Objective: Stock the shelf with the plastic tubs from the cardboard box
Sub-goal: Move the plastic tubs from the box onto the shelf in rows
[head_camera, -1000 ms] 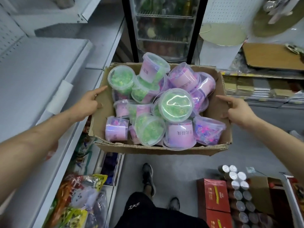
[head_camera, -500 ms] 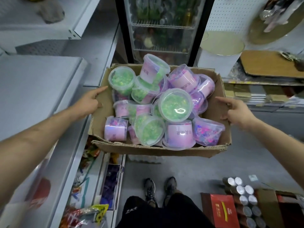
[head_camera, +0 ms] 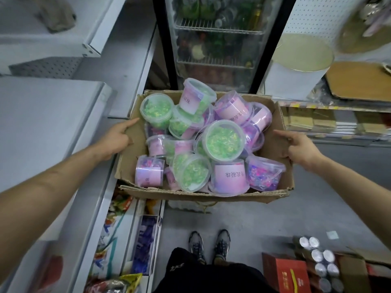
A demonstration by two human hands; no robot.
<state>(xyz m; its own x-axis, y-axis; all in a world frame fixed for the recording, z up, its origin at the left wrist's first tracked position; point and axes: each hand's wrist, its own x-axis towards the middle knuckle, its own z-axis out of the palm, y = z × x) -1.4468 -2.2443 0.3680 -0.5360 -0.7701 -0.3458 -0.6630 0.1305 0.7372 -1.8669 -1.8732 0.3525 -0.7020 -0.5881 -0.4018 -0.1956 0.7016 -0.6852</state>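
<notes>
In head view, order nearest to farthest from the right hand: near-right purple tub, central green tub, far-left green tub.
1. Purple-filled clear plastic tub, cardboard box's near-right corner.
2. Central green-filled plastic tub, box's middle.
3. Far-left green-filled plastic tub, box's far corner.

Small shop: metal shelves (head_camera: 42, 123), glass-door drinks fridge (head_camera: 218, 49); pkgd goods (head_camera: 146, 240) on lower racks.

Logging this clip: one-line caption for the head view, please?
Left hand and right hand hold the sides of a cardboard box piled with plastic tubs, beside a grey shelf.
</notes>
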